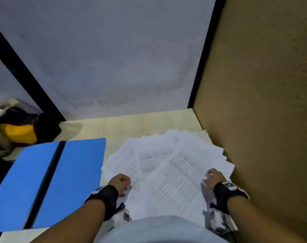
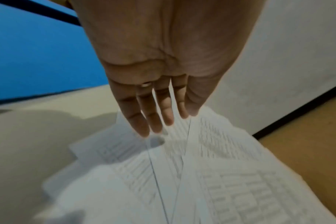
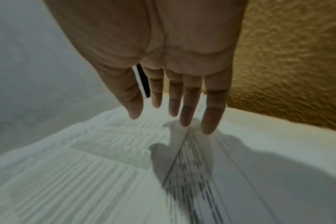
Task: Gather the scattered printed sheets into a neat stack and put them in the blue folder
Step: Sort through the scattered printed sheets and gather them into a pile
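Observation:
Printed sheets (image 1: 168, 165) lie fanned out and overlapping on the right half of the desk, some reaching the brown panel. The blue folder (image 1: 44, 181) lies open flat to their left, with a dark spine down its middle. My left hand (image 1: 120, 181) stands at the left edge of the fan, fingers straight and pointing down onto the sheets (image 2: 211, 174), holding nothing (image 2: 167, 121). My right hand (image 1: 212, 177) is over the fan's right side. Its fingers are straight and slightly spread (image 3: 175, 116), their tips at or just above the paper (image 3: 86, 166). Both wrist views are blurred.
A brown partition (image 1: 263, 102) walls the desk on the right, close against the sheets. A grey panel (image 1: 114, 58) with black frame bars closes the back. A black and yellow bundle (image 1: 21, 127) sits at the far left, behind the folder. Bare desk (image 1: 131, 123) shows beyond the papers.

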Available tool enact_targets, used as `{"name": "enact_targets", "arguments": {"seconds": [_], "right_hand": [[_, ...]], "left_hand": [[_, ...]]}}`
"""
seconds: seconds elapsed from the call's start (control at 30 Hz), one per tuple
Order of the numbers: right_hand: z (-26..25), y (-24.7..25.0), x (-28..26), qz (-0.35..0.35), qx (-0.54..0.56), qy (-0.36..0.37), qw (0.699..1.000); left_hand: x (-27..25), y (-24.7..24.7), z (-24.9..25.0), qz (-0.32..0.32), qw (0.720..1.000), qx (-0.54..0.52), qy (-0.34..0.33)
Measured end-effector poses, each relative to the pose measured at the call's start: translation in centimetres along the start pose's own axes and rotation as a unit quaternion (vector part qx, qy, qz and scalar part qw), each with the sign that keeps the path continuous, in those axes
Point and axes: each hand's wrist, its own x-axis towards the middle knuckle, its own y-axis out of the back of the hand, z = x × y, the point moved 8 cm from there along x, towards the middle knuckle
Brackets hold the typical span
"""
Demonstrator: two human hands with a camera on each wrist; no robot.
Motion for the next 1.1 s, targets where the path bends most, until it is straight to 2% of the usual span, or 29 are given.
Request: {"name": "enact_targets", "arguments": {"seconds": [0.1, 0.17, 0.23, 0.3, 0.4, 0.5, 0.67, 0.8, 0.87, 0.93, 1.0, 1.1], "right_hand": [[2.1, -0.3, -0.7, 0.016, 0.013, -0.107, 0.994], [3.2, -0.6, -1.1, 0.01, 0.042, -0.155, 0.987], [3.9, -1.0, -1.0, 0.008, 0.077, -0.172, 0.982], [3.8, -0.9, -0.3, 0.013, 0.111, -0.166, 0.98], [4.0, -1.0, 0.2, 0.017, 0.137, -0.179, 0.974], [4.0, -1.3, 0.7, 0.026, 0.123, -0.179, 0.976], [2.7, -2.5, 1.8, 0.025, 0.17, -0.095, 0.981], [1.1, -3.5, 1.8, -0.006, 0.097, -0.002, 0.995], [0.6, -3.9, 1.8, -0.022, 0.114, 0.029, 0.993], [0.7, -3.1, 1.8, 0.013, 0.107, 0.021, 0.994], [1.8, -1.5, 2.0, 0.065, 0.073, -0.034, 0.995], [3.1, -0.6, 2.5, 0.077, 0.074, -0.096, 0.99]], "left_hand": [[0.9, -2.0, -0.7, -0.004, 0.998, 0.04, 0.045], [1.8, -2.9, -0.6, 0.016, 0.996, 0.088, 0.03], [2.8, -3.5, -0.6, 0.054, 0.995, 0.081, 0.016], [3.5, -3.8, -0.2, 0.086, 0.996, 0.008, 0.02], [4.0, -5.1, 0.4, 0.082, 0.992, -0.092, 0.038], [4.2, -6.5, 0.9, 0.078, 0.99, -0.109, 0.048], [3.8, -8.4, 1.8, 0.079, 0.996, -0.029, 0.009], [3.1, -10.7, 2.7, 0.073, 0.99, -0.111, -0.039], [2.9, -11.4, 3.2, 0.075, 0.991, -0.094, -0.057], [2.9, -10.5, 2.7, 0.11, 0.989, -0.088, -0.049], [2.7, -8.9, 1.2, 0.154, 0.981, -0.114, -0.02], [2.1, -5.7, -1.6, 0.209, 0.974, -0.08, 0.041]]}}
